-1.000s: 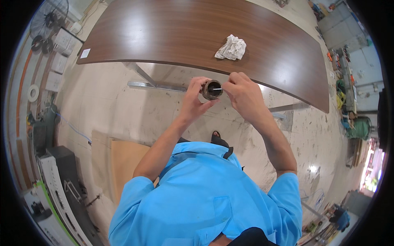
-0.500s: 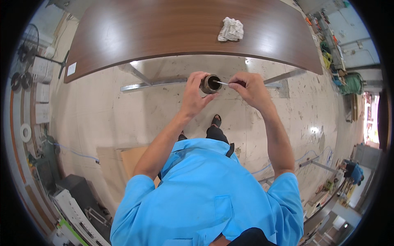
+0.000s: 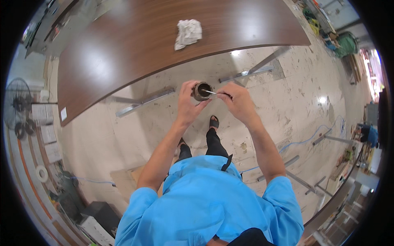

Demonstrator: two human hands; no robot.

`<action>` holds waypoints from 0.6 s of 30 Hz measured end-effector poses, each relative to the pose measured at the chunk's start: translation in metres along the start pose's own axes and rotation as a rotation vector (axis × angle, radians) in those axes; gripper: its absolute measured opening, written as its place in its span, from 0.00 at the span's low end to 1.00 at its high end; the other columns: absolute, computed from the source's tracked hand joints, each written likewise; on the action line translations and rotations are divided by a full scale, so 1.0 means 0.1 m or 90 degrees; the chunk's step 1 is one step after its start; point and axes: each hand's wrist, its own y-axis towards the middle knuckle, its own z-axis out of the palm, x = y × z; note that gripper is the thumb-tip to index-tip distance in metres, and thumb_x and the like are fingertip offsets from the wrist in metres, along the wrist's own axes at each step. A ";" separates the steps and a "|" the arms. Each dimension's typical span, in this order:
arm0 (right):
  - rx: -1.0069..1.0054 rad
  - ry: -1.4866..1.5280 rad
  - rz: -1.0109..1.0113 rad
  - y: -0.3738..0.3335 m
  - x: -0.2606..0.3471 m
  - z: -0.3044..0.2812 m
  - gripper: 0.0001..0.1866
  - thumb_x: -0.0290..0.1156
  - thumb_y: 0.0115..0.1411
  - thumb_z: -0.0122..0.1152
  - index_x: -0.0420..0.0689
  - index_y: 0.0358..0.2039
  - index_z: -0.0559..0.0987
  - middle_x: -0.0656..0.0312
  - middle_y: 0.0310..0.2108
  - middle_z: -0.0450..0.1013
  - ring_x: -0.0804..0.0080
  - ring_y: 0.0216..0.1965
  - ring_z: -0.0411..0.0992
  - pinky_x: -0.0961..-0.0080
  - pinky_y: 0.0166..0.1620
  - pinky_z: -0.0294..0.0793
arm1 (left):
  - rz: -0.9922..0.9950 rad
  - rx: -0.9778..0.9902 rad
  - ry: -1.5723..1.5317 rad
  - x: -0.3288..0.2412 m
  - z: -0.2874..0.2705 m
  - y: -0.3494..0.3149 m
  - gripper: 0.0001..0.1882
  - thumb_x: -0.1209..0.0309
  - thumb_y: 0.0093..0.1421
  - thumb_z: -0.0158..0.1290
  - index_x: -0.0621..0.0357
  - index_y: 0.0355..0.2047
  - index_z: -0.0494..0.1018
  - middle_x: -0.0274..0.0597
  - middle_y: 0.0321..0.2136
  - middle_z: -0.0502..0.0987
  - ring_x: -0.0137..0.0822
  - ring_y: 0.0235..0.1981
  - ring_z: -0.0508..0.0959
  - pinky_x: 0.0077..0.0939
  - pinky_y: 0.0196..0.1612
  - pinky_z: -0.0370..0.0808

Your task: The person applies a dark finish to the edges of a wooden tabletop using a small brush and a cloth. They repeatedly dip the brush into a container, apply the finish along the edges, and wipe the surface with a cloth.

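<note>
Both hands raised over the floor: a small dark cup in the left, a thin stick in the right.

The inside of the cup [image 3: 202, 91] is too small and dark for its contents to be told; the far end of the stick [image 3: 210, 92] vanishes into its mouth. Your left hand [image 3: 188, 103] wraps the cup from the side, fingers closed round its wall, opening turned toward you. Your right hand [image 3: 238, 101] pinches the stick between thumb and fingertips, just beside the cup. Both forearms reach forward from your blue shirt [image 3: 205, 205]. Beyond them a crumpled white rag [image 3: 188, 33] lies on the brown table [image 3: 123, 49], well apart from the hands.
</note>
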 end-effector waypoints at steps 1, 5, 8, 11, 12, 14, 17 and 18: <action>-0.013 0.035 -0.048 0.03 -0.11 -0.04 0.05 0.22 0.60 0.68 0.38 0.37 0.84 0.53 0.31 0.77 0.56 0.30 0.76 0.66 0.36 0.75 | -0.001 -0.002 0.007 0.01 0.10 0.09 0.35 0.72 0.50 0.75 0.58 0.57 0.72 0.43 0.53 0.73 0.40 0.51 0.77 0.32 0.49 0.76; -0.039 0.057 -0.034 0.21 -0.64 -0.10 0.04 0.22 0.61 0.68 0.39 0.37 0.84 0.55 0.30 0.77 0.60 0.31 0.76 0.67 0.36 0.75 | -0.018 0.025 0.024 0.18 0.44 0.50 0.35 0.73 0.50 0.75 0.58 0.57 0.72 0.43 0.53 0.73 0.38 0.51 0.78 0.30 0.50 0.77; -0.079 0.246 0.057 0.31 -1.20 -0.14 0.03 0.23 0.62 0.68 0.40 0.37 0.85 0.62 0.30 0.78 0.71 0.30 0.75 0.73 0.35 0.73 | -0.019 0.077 0.025 0.32 0.78 0.76 0.35 0.73 0.50 0.76 0.58 0.57 0.72 0.43 0.53 0.73 0.38 0.52 0.78 0.31 0.51 0.77; -0.158 0.338 0.143 0.42 -1.85 -0.10 0.03 0.24 0.64 0.69 0.40 0.37 0.86 0.68 0.30 0.79 0.80 0.31 0.72 0.78 0.34 0.70 | -0.040 0.075 0.042 0.42 1.08 0.86 0.35 0.74 0.50 0.76 0.59 0.57 0.72 0.41 0.53 0.73 0.37 0.53 0.77 0.31 0.54 0.76; -0.172 0.324 0.212 0.49 -2.09 -0.07 0.04 0.25 0.64 0.69 0.39 0.37 0.86 0.69 0.30 0.79 0.83 0.31 0.70 0.80 0.34 0.69 | -0.063 0.076 0.048 0.45 1.15 0.88 0.36 0.75 0.50 0.75 0.59 0.57 0.71 0.40 0.53 0.72 0.36 0.54 0.76 0.31 0.56 0.75; -0.267 0.329 0.237 0.69 -2.58 0.00 0.05 0.25 0.62 0.70 0.39 0.38 0.87 0.64 0.31 0.80 0.80 0.32 0.73 0.78 0.36 0.72 | -0.107 0.084 0.042 0.51 1.24 0.86 0.37 0.75 0.50 0.75 0.59 0.59 0.70 0.39 0.54 0.70 0.35 0.56 0.75 0.31 0.59 0.74; -0.360 0.271 0.283 1.08 -3.29 0.05 0.07 0.25 0.60 0.70 0.39 0.39 0.87 0.60 0.33 0.82 0.76 0.32 0.75 0.76 0.39 0.74 | -0.179 0.088 -0.031 0.58 1.31 0.75 0.39 0.75 0.51 0.75 0.59 0.61 0.67 0.38 0.56 0.67 0.33 0.59 0.72 0.30 0.64 0.71; -0.394 0.251 0.259 1.20 -3.48 0.05 0.07 0.25 0.61 0.70 0.39 0.39 0.88 0.59 0.33 0.82 0.74 0.32 0.76 0.75 0.39 0.75 | -0.191 0.102 -0.055 0.60 1.32 0.70 0.40 0.76 0.52 0.74 0.59 0.62 0.65 0.39 0.58 0.65 0.34 0.61 0.71 0.30 0.66 0.69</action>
